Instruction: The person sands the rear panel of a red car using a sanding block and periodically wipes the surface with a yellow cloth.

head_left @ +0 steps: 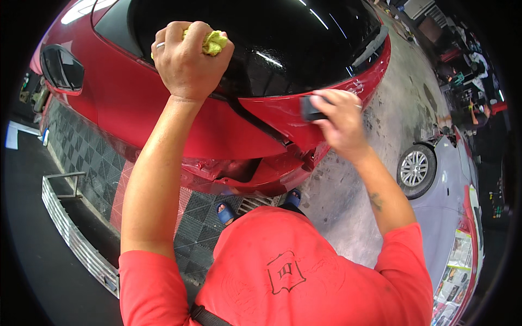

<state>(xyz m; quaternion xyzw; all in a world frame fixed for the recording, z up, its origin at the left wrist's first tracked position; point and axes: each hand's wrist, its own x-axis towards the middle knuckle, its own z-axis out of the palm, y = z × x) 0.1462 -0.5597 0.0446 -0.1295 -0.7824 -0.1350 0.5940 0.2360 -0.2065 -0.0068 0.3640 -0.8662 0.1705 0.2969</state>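
Note:
A red car (130, 119) fills the upper view, with its dark glass (288, 43) at the top and a black gap along the panel edge below it. My left hand (190, 62) is closed on a crumpled yellow-green cloth (215, 42), over the glass's lower left part. My right hand (340, 122), slightly blurred, grips a black block (307, 107) at the red panel just below the glass, on the right; whether the block touches the paint I cannot tell.
A grey car (446, 179) with taped paper stands at the right. Beyond it are people (476, 117) and clutter. Chequered tiles (196, 223), a floor drain (253, 202) and concrete (397, 87) lie below. A curved metal piece (76, 223) is at the lower left. My feet wear blue sandals.

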